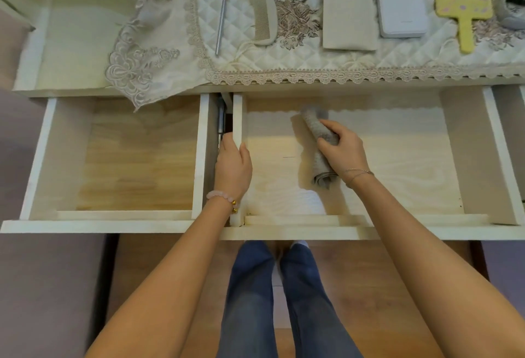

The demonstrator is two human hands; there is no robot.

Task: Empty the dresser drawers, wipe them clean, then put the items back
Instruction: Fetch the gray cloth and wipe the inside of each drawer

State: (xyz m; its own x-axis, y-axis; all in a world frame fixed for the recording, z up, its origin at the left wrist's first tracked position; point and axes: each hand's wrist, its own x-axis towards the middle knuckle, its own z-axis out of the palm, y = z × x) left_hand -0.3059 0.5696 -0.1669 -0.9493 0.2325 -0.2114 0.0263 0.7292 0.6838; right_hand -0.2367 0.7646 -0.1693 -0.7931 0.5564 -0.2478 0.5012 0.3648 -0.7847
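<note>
Desk [71,45] of pale wood above a wooden floor [369,286], left drawer [198,144] and right drawer [500,158] pulled out; right hand [342,148] curls round a rolled grey cloth [314,124] on the right drawer's bottom, left hand [233,164] grips its side wall; silvery thing [511,8] cut off at the right edge.

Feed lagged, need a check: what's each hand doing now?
Left hand: grips the drawer wall.
Right hand: holds the cloth.
</note>
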